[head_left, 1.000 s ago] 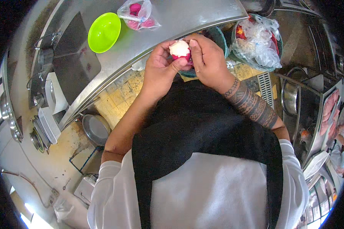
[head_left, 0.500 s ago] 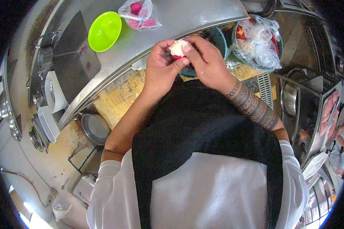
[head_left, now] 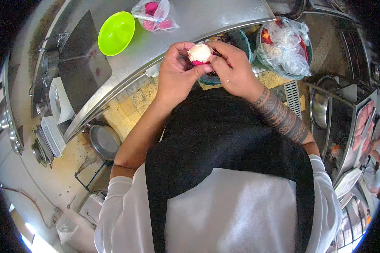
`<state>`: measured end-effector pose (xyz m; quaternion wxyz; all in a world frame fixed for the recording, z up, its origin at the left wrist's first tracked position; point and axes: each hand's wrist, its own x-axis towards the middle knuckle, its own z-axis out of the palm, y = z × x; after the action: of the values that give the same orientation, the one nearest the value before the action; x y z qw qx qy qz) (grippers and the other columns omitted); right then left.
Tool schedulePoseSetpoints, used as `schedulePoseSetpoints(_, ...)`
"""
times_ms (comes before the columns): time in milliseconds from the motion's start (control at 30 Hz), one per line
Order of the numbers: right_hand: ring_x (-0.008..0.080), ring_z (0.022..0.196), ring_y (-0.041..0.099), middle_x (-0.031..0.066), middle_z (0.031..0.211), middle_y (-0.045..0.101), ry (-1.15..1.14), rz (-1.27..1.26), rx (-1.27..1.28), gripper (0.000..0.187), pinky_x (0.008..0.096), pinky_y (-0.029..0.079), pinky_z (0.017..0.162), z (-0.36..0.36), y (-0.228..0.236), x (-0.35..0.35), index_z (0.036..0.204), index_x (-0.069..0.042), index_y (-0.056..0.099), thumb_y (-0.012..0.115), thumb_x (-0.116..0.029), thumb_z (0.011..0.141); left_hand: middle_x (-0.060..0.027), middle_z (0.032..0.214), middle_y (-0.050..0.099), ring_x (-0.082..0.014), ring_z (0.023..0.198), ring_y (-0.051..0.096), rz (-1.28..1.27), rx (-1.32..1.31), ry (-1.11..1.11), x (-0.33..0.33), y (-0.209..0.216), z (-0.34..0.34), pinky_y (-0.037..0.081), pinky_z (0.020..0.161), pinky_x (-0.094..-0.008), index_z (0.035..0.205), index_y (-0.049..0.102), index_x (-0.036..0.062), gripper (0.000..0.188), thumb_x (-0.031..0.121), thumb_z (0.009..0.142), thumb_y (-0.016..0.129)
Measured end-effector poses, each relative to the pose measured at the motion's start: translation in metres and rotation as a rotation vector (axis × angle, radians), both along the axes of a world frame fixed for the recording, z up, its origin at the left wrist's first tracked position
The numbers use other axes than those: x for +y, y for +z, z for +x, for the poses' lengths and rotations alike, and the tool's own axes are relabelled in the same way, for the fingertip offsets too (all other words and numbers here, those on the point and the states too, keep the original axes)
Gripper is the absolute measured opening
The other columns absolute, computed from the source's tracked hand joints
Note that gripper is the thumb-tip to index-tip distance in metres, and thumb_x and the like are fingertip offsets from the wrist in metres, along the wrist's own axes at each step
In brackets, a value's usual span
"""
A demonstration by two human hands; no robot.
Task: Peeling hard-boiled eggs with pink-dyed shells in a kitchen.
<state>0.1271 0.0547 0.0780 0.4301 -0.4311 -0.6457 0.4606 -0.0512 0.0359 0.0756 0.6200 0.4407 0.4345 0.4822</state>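
A partly peeled egg [head_left: 200, 53] is held up between my hands, its white top bare and magenta shell still around its lower side. My left hand [head_left: 178, 67] is closed around its left side, thumb underneath. The fingers and thumb of my right hand [head_left: 234, 69] press at its right edge, and a bit of magenta shows by those fingers. Below and behind the hands is a green bin [head_left: 242, 44] with dark scraps in it. On the steel counter [head_left: 207, 17] lie a clear plastic bag [head_left: 156, 17] of magenta eggs and a lime-green bowl [head_left: 116, 33].
To the right, a second bin is filled with crumpled clear plastic bags [head_left: 289, 46]. A sink [head_left: 80, 67] is set into the counter at left. A grey pan [head_left: 104, 142] rests low at left. Trays of raw meat [head_left: 362, 124] stand far right, near another person's arm [head_left: 376, 156].
My right thumb has slid off the egg's top toward its lower right side, so more of the bare white shows. My hands stay in nearly the same place.
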Motion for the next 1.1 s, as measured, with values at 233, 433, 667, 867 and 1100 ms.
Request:
schedulePoseSetpoints(233,0.0381,0.081,0.070,0.0221,0.092,0.070,0.018,0.031,-0.105,0.026,0.0427,0.055,0.073,0.000,0.006,0.001,0.108,0.001,0.067,0.063,-0.015,0.088,-0.0117,0.118,0.064,-0.0193,0.107,0.067,0.007,0.070,-0.028,-0.002,0.001,-0.004,0.058,0.095,-0.0341,0.127,0.049,0.0006,0.055,-0.007,0.082,0.079)
schedulePoseSetpoints(433,0.0087,0.084,0.059,0.0075,0.095,0.067,0.034,-0.153,-0.062,0.025,0.0272,0.051,0.074,-0.001,0.004,-0.005,0.116,0.003,0.064,0.057,-0.005,0.093,-0.0122,0.119,0.064,-0.0191,0.111,0.065,-0.023,0.123,-0.002,-0.006,0.002,-0.004,0.058,0.095,-0.0341,0.132,0.050,-0.0009,0.053,-0.004,0.087,0.077)
schedulePoseSetpoints(667,0.0256,0.088,0.071,0.0195,0.100,0.072,-0.024,-0.177,0.057,0.025,0.0368,0.055,0.080,-0.001,-0.004,-0.002,0.112,0.001,0.068,0.059,-0.010,0.091,-0.0112,0.128,0.062,-0.0203,0.113,0.064,-0.168,-0.132,0.020,-0.010,0.000,-0.007,0.057,0.094,-0.0354,0.139,0.047,0.0012,0.053,0.005,0.093,0.073)
schedulePoseSetpoints(867,0.0339,0.084,0.069,0.0212,0.093,0.069,0.020,-0.153,0.054,0.027,0.0406,0.053,0.076,-0.005,0.004,-0.008,0.112,0.003,0.065,0.059,-0.021,0.102,-0.0102,0.127,0.061,-0.0186,0.114,0.062,-0.113,-0.050,0.027,-0.014,0.000,-0.006,0.055,0.097,-0.0343,0.138,0.048,0.0001,0.054,0.004,0.091,0.075)
schedulePoseSetpoints(1100,0.0445,0.082,0.063,0.0232,0.085,0.063,-0.047,0.070,-0.098,0.027,0.0478,0.050,0.073,-0.010,0.001,-0.010,0.102,0.003,0.059,0.051,-0.022,0.105,-0.0099,0.125,0.061,-0.0188,0.113,0.062,-0.110,-0.056,-0.002,-0.016,0.000,-0.002,0.054,0.100,-0.0338,0.136,0.050,0.0005,0.052,0.004,0.091,0.076)
